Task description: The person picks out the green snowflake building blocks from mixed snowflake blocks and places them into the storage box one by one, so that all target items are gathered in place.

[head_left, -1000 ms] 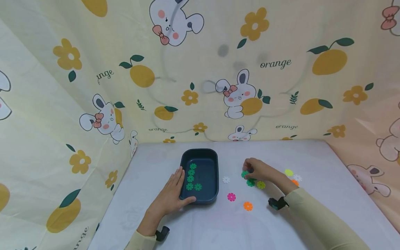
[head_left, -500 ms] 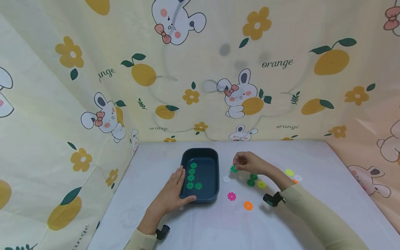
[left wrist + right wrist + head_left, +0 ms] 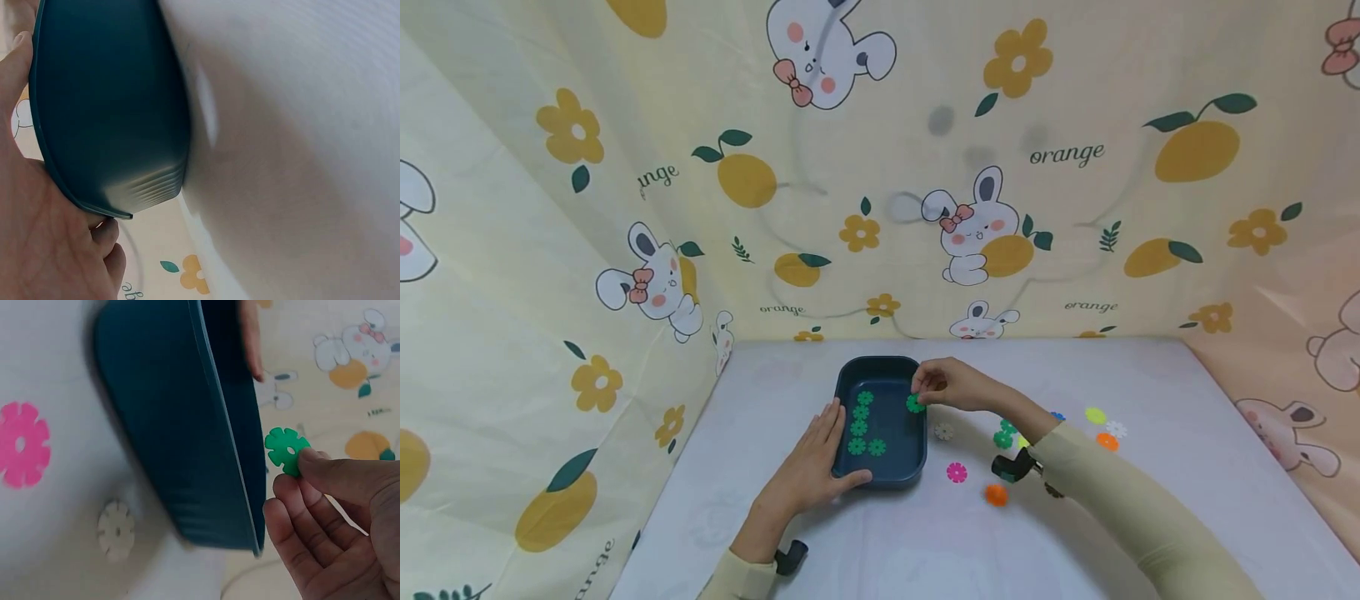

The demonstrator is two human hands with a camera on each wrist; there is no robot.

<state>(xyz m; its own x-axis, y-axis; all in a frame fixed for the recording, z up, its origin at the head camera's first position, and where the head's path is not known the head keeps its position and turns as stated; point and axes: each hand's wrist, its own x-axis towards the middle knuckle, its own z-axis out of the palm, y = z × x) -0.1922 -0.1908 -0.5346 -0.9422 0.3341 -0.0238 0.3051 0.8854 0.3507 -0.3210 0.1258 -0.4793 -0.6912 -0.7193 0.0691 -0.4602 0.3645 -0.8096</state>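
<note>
A dark blue rectangular tray (image 3: 906,467) stands on the table in the head view, with several green flower-shaped plastic discs (image 3: 859,427) lying along its left side. My left hand (image 3: 805,467) rests against its left wall and near corner, fingers straight and thumb along the front rim; the left wrist view shows the palm (image 3: 44,231) by the rim. Over the right rim, my right hand (image 3: 951,385) pinches one green disc (image 3: 914,403) between thumb and fingertips. That green disc (image 3: 287,450) is held just above the rim in the right wrist view.
Right of the tray lie a white disc (image 3: 943,431), a pink disc (image 3: 957,472) and an orange disc (image 3: 996,496). More green discs (image 3: 1003,438) lie partly under the right forearm. Yellow (image 3: 1096,416) and other coloured discs lie farther right. A printed curtain (image 3: 865,167) stands behind the table.
My right hand has lifted a green disc from the pile and carried it left to the tray's right rim. The left hand has stayed on the tray.
</note>
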